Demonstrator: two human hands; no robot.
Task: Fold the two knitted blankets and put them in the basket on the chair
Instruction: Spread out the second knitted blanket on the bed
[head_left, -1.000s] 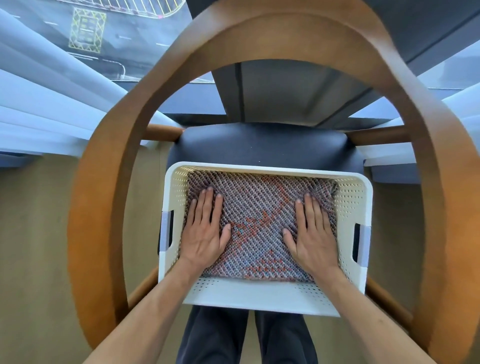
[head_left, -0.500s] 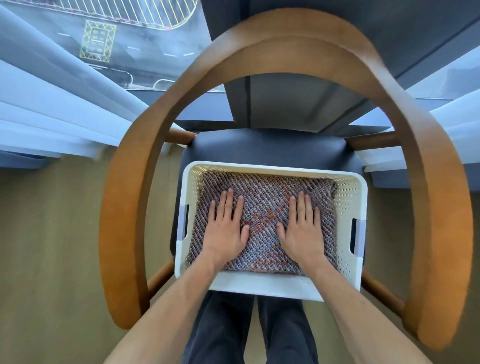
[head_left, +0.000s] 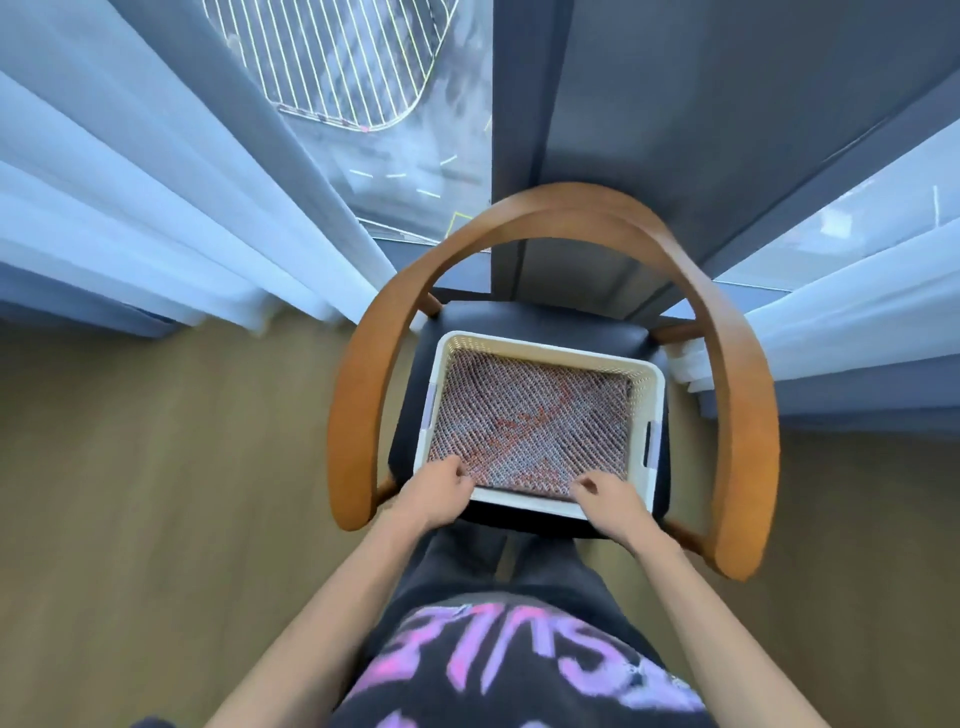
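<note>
A folded knitted blanket (head_left: 535, 426) with a grey and orange-red weave lies flat inside the white perforated basket (head_left: 550, 349) on the chair's dark seat (head_left: 535, 325). It fills the basket, and anything under it is hidden. My left hand (head_left: 441, 488) hovers at the basket's near left corner with loosely curled fingers that hold nothing. Over the near right rim my right hand (head_left: 609, 500) is likewise relaxed and empty. Both hands are at the blanket's near edge, no longer pressing on it.
The chair's curved wooden armrest and back (head_left: 571, 213) rings the basket on three sides. White curtains (head_left: 156, 218) hang at left and right of a dark window frame (head_left: 597, 104). Wooden floor (head_left: 156, 493) lies on both sides of the chair.
Both hands have lifted off the blanket and drawn back to the basket's near rim, fingers now curled. The camera has pulled back and up from the chair.
</note>
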